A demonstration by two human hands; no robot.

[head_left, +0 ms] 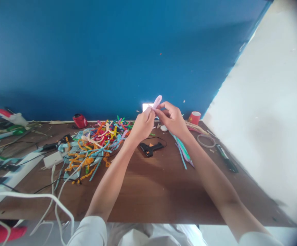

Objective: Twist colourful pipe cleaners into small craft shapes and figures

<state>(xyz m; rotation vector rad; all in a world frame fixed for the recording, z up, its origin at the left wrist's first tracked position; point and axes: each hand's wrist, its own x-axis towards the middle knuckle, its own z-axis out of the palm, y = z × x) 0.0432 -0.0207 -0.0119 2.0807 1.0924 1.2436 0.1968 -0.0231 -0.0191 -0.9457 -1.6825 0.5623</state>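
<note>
A pale pink pipe cleaner (158, 100) is bent into a narrow loop that stands up above my hands, over the back of the table. My left hand (145, 123) pinches its lower end between thumb and fingers. From the right, my right hand (171, 116) closes its thumb and index finger on the same piece, close beside the left fingertips. The exact spot where the fingertips meet is partly hidden. Below the hands lies a black glue gun (150, 149). Straight green, blue and purple pipe cleaners (182, 152) lie beneath my right wrist.
Left of my left forearm spreads a tangled heap of coloured, twisted pipe cleaners (97, 140). A power strip (17, 176), a white adapter (53, 160) and loose cables occupy the left side. A red cup (194, 118), a tape ring (206, 140) and a marker (226, 158) sit at right.
</note>
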